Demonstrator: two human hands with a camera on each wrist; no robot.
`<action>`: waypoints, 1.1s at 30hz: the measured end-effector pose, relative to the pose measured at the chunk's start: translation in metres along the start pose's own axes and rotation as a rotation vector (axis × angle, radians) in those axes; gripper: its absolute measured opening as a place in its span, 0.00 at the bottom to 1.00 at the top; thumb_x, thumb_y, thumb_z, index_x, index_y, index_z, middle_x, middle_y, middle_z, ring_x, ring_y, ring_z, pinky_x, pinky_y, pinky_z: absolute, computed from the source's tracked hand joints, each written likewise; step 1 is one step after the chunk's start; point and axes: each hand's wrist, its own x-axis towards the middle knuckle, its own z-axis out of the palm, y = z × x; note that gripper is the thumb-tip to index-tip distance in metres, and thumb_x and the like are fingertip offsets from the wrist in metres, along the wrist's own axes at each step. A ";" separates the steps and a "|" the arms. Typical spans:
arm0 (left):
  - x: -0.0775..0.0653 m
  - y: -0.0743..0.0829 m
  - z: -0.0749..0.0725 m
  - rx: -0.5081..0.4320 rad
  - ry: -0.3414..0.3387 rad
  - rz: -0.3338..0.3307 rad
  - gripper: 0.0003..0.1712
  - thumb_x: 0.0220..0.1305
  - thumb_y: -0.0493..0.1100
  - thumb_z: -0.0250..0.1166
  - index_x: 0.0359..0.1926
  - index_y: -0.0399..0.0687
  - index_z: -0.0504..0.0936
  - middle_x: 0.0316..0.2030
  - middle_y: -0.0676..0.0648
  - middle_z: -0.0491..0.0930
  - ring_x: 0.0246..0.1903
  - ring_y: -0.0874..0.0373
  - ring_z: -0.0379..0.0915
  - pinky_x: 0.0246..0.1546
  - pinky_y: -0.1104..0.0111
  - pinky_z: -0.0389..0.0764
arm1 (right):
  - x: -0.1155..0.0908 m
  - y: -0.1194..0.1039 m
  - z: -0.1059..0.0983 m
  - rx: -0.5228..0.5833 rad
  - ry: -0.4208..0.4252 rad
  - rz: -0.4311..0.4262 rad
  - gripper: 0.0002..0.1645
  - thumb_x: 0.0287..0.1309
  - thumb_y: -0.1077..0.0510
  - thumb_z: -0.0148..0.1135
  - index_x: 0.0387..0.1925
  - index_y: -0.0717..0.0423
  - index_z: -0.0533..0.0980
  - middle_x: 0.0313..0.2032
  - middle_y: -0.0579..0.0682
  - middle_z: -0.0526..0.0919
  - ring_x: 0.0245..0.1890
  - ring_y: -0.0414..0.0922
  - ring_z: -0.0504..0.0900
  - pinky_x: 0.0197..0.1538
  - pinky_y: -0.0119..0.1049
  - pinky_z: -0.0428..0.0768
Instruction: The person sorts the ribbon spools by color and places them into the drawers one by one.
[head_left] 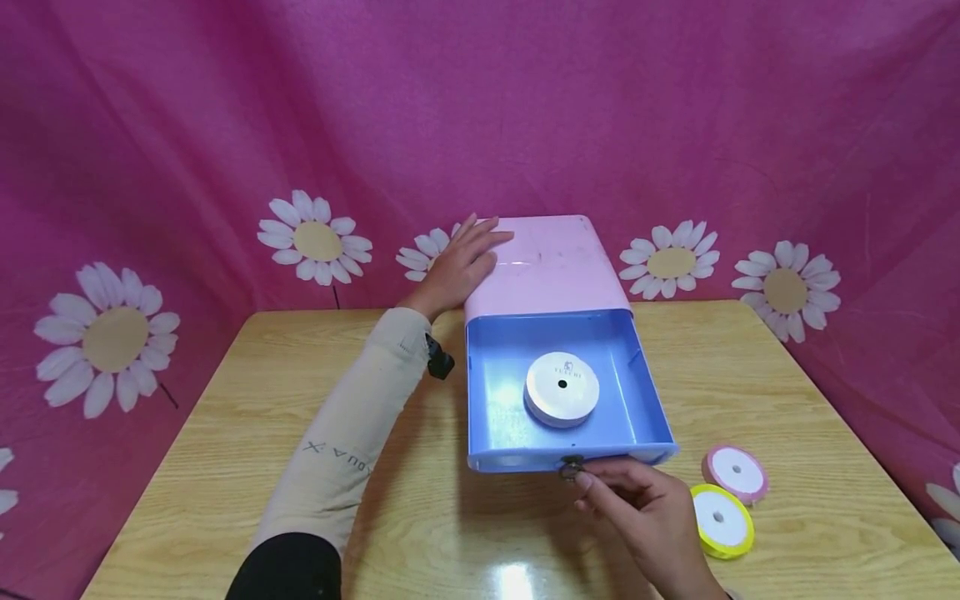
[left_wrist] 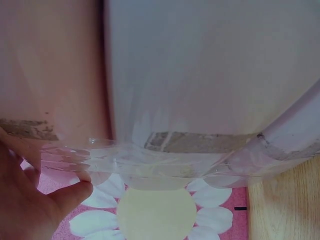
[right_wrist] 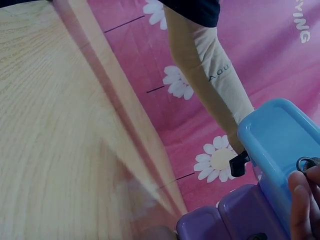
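A pink drawer box (head_left: 551, 267) stands on the table with its blue drawer (head_left: 495, 400) pulled out toward me. Inside that drawer lies a white ribbon spool (head_left: 562, 387), flat on the bottom. My right hand (head_left: 645, 512) pinches the small metal ring pull (head_left: 572, 468) on the drawer front between thumb and fingers; the right wrist view shows the same ring (right_wrist: 306, 164) at the fingertips. With fingers extended, my left hand (head_left: 461, 265) rests on the top left edge of the box. In the left wrist view, clear tape (left_wrist: 150, 162) runs along the box beside the left hand (left_wrist: 30, 210).
A pink-edged spool (head_left: 737, 473) and a yellow-edged spool (head_left: 722, 521) lie on the wooden table (head_left: 810, 517), right of the drawer. Purple drawer fronts (right_wrist: 250, 212) show beside the blue one in the right wrist view. A pink flowered cloth (head_left: 480, 108) hangs behind.
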 end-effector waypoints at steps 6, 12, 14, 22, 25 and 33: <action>0.001 0.000 0.001 0.014 0.007 0.002 0.27 0.70 0.53 0.46 0.68 0.64 0.68 0.74 0.57 0.51 0.74 0.63 0.28 0.71 0.48 0.37 | 0.005 -0.008 -0.002 -0.018 0.002 -0.005 0.07 0.55 0.71 0.64 0.37 0.70 0.80 0.31 0.55 0.87 0.24 0.45 0.86 0.29 0.39 0.84; 0.001 0.000 0.001 0.009 0.015 0.007 0.27 0.70 0.52 0.46 0.68 0.63 0.69 0.74 0.56 0.52 0.74 0.63 0.28 0.71 0.47 0.37 | 0.013 -0.013 -0.004 -0.039 0.013 -0.018 0.07 0.55 0.69 0.65 0.37 0.69 0.80 0.32 0.56 0.87 0.25 0.44 0.86 0.31 0.41 0.85; 0.001 -0.001 0.001 0.003 0.015 0.008 0.27 0.70 0.52 0.46 0.68 0.63 0.69 0.74 0.56 0.52 0.74 0.63 0.28 0.71 0.47 0.37 | 0.016 -0.015 -0.004 -0.045 0.024 -0.022 0.07 0.55 0.69 0.65 0.38 0.69 0.80 0.32 0.57 0.87 0.25 0.45 0.85 0.31 0.41 0.85; 0.000 -0.001 0.001 0.003 0.018 0.016 0.26 0.71 0.52 0.45 0.68 0.63 0.69 0.74 0.57 0.53 0.74 0.63 0.28 0.71 0.49 0.37 | 0.026 -0.021 -0.001 -0.118 0.087 -0.013 0.08 0.55 0.65 0.68 0.38 0.63 0.82 0.29 0.56 0.86 0.23 0.47 0.84 0.30 0.37 0.84; 0.000 -0.001 0.001 0.004 0.018 0.019 0.26 0.71 0.52 0.45 0.68 0.62 0.69 0.74 0.57 0.53 0.74 0.63 0.29 0.71 0.49 0.37 | 0.031 -0.021 -0.001 -0.113 0.080 -0.021 0.08 0.55 0.65 0.68 0.38 0.64 0.82 0.29 0.58 0.86 0.23 0.47 0.85 0.30 0.38 0.84; 0.001 -0.003 0.001 0.001 0.017 0.038 0.26 0.71 0.52 0.44 0.67 0.61 0.70 0.73 0.56 0.53 0.74 0.63 0.29 0.71 0.50 0.38 | 0.039 -0.022 0.000 -0.094 0.069 -0.020 0.09 0.56 0.64 0.67 0.38 0.65 0.82 0.30 0.56 0.87 0.23 0.46 0.85 0.30 0.39 0.84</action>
